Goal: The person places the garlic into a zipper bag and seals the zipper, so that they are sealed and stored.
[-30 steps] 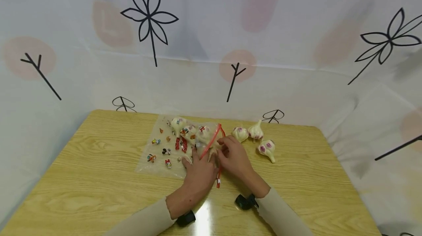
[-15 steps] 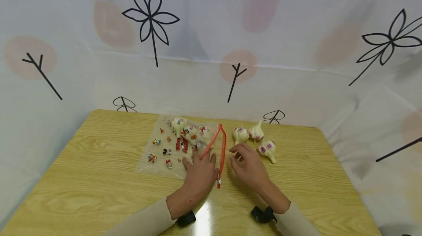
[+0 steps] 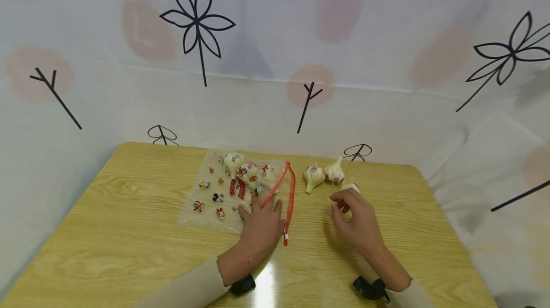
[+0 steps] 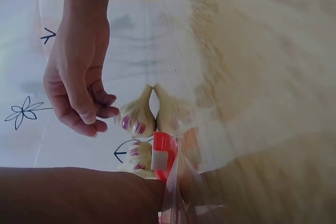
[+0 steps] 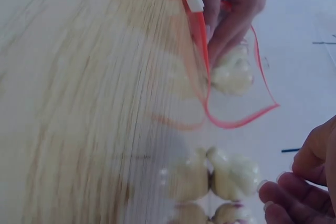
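Note:
A clear zip bag (image 3: 202,217) printed with cartoon figures lies on the table, several garlic bulbs (image 3: 234,161) inside it. Fingers spread, my left hand (image 3: 264,227) rests on the bag by its mouth, where a red zip strip (image 3: 291,198) with a white slider (image 5: 195,3) stands apart. To the right, my right hand (image 3: 358,219) hovers with loosely bent fingers and nothing in them. Just beyond its fingers is a garlic bulb (image 3: 351,186), mostly hidden by the hand. Two more bulbs, one stem-down (image 3: 314,176) and one stem-up (image 3: 335,170), sit behind it.
The wooden table (image 3: 129,246) ends at a white cloth backdrop (image 3: 258,112) with plant drawings, close behind the bag and bulbs. Black wrist cameras (image 3: 242,285) sit below both hands. The table's right edge slopes down beyond the right arm.
My right hand has left the bag's mouth and moved right to the loose bulb nearest me, covering most of it. My left hand has stayed on the bag.

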### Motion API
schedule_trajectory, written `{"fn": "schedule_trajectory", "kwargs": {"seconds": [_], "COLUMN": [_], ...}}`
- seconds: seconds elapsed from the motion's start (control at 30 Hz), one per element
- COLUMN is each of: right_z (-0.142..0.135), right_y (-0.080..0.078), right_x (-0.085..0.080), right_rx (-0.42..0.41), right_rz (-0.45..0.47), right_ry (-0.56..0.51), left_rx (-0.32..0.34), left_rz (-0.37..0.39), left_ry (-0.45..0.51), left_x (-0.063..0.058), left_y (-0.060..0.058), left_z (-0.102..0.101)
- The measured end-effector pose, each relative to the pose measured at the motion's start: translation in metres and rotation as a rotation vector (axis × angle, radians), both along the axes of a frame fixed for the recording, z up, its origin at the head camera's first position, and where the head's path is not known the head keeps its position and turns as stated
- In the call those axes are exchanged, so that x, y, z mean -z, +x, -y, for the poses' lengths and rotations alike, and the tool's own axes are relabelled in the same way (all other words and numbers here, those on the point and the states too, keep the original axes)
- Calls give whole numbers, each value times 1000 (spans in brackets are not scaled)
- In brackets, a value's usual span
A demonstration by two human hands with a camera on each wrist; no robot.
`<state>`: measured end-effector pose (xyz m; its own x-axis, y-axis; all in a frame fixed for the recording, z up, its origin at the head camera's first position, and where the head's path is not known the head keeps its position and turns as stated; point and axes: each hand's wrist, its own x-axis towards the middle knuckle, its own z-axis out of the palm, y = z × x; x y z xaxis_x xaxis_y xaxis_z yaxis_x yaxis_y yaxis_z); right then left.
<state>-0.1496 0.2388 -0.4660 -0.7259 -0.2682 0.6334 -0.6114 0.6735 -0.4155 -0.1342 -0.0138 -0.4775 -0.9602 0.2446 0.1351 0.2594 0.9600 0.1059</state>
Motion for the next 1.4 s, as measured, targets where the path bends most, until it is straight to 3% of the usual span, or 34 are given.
{"fn": "schedule_trajectory", "kwargs": {"seconds": [0.23, 0.5, 0.93, 1.2, 1.4], "right_z": [-18, -43, -59, -65, -67], "right_y": [-2, -8, -12, -13, -15], "right_x": [-7, -10, -4, -1, 5], "right_rx": [24, 169, 265, 238, 220], "right_rz": [-23, -40, 200, 392, 442], "right_ry": [-47, -37, -6, 37, 56], "left_rx": [3, 12, 12, 9, 4], "left_rz": [-23, -23, -11, -25, -22], "left_ry": [-9, 10, 14, -9, -17], "left_x": [-1, -2, 0, 2, 4], "left_y": [0, 1, -1, 0, -1], "left_z": [0, 1, 1, 0, 0]}}
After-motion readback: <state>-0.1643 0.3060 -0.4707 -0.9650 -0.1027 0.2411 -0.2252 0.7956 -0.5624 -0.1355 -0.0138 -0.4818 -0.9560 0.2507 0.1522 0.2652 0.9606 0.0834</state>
